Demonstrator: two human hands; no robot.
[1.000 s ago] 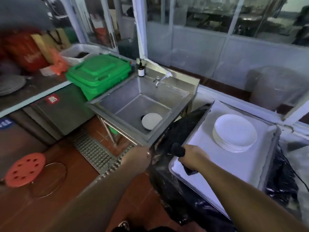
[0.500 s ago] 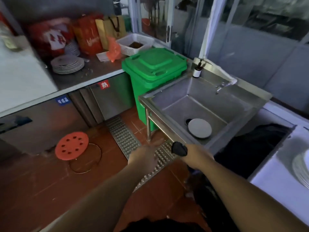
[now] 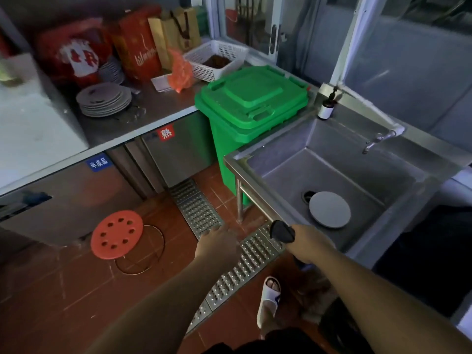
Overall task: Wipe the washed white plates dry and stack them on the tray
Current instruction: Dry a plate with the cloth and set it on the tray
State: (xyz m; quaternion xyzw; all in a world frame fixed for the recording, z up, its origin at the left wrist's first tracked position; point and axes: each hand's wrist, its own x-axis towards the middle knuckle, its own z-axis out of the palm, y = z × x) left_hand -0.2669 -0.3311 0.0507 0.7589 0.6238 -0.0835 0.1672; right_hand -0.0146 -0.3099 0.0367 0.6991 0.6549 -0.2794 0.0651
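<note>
Floor tiles lie bare near the sink's (image 3: 258, 200) front rim, crossed by a perforated metal drain grate (image 3: 245, 256) that runs diagonally past its leg. Just before that rim the left hand (image 3: 217, 245) hangs over the grate with fingers loosely spread, holding nothing. The right hand (image 3: 307, 242) is at the sink's front edge, fingers curled tight round a dark handle (image 3: 281, 231) whose rounded end pokes up toward the rim; what it belongs to is hidden. A white slipper (image 3: 268, 300) stands on the floor below the sink's near corner. Well left of the sink sits a red stool (image 3: 117, 235). Inside the basin one white plate (image 3: 330, 209) lies flat, just beside the drain hole; being round, it shows no long axis. A green bin (image 3: 251, 116) crowds the sink's left wall. On the back ledge stand a small bottle (image 3: 325, 108) and the tap (image 3: 378, 139). Beyond the bin a counter (image 3: 153, 108) bears stacked plates (image 3: 103, 99) and a white basket (image 3: 217, 58)
</note>
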